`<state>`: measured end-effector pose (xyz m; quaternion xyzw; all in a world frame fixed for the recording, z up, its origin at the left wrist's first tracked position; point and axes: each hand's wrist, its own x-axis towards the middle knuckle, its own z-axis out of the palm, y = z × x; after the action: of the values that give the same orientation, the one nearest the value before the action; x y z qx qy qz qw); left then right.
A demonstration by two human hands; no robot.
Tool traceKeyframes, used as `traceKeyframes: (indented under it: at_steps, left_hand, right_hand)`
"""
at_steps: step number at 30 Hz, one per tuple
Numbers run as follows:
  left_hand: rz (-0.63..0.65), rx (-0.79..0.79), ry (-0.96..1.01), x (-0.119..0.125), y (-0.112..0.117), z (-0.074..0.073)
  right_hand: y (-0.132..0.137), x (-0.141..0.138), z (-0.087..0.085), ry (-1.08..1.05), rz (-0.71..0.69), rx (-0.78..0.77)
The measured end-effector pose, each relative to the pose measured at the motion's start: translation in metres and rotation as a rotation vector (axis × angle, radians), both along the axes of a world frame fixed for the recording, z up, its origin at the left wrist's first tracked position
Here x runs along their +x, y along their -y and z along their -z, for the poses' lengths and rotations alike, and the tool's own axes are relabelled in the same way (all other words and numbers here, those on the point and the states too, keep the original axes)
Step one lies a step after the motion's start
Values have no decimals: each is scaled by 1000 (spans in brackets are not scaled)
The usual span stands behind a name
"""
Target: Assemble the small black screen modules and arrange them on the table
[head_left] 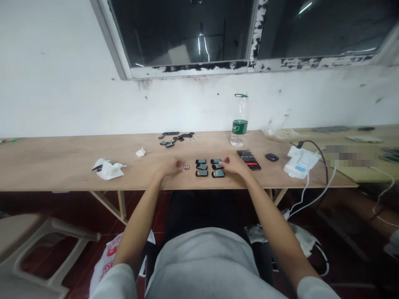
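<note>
head view: left hand (172, 165) pinched a small ribbed part (186, 167) on the counter (62, 162); right hand (232, 164) touched the dark screen modules (210, 167), grip state unclear. crowded rows looked easy to knock askew with a careless finger.

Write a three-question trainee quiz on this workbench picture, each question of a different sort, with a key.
1. True or false: the water bottle lies on its side.
2. Which hand touches the small dark modules? A) left hand B) right hand
3. Fill in: the phone lies just to the ___ of the modules.

Key: 1 false, it stands upright. 2 B; the left hand holds a small orange-tipped piece beside them. 3 right.
</note>
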<state>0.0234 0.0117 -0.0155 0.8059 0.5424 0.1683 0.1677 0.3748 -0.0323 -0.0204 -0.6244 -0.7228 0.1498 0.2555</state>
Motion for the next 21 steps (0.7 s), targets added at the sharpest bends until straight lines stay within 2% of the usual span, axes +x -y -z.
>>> traceKeyframes:
  at_steps: [6,12,15,18,21]
  left_hand:
    - [-56,-7,44,-2,-4,4]
    - [-44,-17,9,-7,-4,1]
    - [-63,-26,0,-8,-4,-1]
    - [-83,-7,7,-5,-1,-5]
    - [9,38,102,7,11,-14]
  right_hand:
    - [-11,-6,17,38,19,-20]
    - [-10,-2,14,-50,-11,-41]
    - [-8,1,9,-166,-51,-43]
    - [-5,-1,4,-369,-88,-32]
    - [-2,-8,0,-553,-135,-42]
